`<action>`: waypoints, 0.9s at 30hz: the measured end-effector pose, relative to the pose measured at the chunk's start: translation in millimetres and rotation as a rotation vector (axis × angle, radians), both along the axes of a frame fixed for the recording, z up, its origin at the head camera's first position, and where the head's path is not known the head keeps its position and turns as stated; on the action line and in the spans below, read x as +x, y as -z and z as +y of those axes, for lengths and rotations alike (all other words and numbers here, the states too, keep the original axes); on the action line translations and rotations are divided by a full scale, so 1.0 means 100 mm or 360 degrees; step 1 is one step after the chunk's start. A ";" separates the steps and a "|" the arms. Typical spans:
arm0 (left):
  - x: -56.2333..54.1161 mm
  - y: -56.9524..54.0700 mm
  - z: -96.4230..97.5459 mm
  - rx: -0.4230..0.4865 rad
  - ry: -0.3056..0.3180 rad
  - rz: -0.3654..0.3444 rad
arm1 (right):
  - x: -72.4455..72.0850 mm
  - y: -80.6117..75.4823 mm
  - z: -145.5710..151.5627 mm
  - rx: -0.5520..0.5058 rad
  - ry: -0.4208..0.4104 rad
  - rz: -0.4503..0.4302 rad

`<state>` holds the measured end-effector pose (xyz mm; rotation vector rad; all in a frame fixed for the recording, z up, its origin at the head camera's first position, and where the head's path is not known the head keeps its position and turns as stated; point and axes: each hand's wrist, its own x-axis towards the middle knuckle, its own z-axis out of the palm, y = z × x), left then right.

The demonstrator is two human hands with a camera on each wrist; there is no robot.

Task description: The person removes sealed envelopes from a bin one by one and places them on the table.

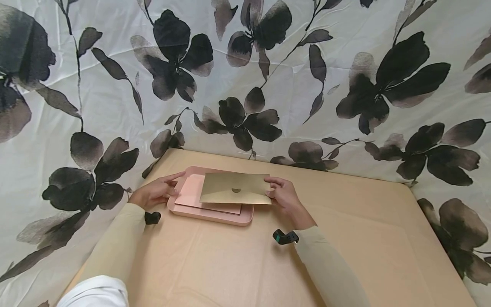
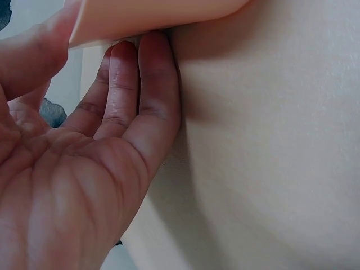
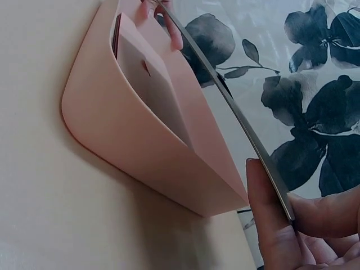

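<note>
A gold envelope [image 1: 218, 187] is held above the right part of a pink tray [image 1: 215, 217]. My right hand [image 1: 284, 196] pinches its right end between thumb and fingers; the right wrist view shows the envelope [image 3: 233, 115] edge-on, tilted over the tray wall [image 3: 112, 112]. Beneath it, a pink envelope [image 1: 188, 192] lies inside the tray, partly covered in the head view. At the tray's left side, my left hand [image 1: 153, 192] grips the edge. Seen from the left wrist, the thumb is at the rim [image 2: 157, 17] and the fingers [image 2: 157, 84] curl against the wall from below.
The tray stands on a tan-covered table [image 1: 345, 213], towards its back left. A white floral cloth [image 1: 307, 85] hangs behind the table and along its sides. A dark band [image 1: 285, 237] sits on the right wrist, and another [image 1: 152, 218] on the left.
</note>
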<state>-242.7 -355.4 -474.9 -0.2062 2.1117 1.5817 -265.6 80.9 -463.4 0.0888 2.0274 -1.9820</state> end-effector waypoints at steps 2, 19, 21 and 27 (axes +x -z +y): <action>0.00 0.00 0.01 -0.0003 0.0003 -0.0002 | 0.00 0.01 0.03 -0.0007 -0.0003 0.0011; -0.01 -0.02 0.01 0.0006 0.0052 -0.0005 | 0.00 0.08 0.24 -0.0006 0.0030 -0.0010; -0.01 -0.01 0.02 0.0004 0.0054 -0.0003 | 0.00 0.08 0.27 -0.0023 0.0032 -0.0011; -0.01 0.00 0.01 0.0009 0.0056 0.0002 | 0.02 0.07 0.35 -0.0014 0.0050 -0.0018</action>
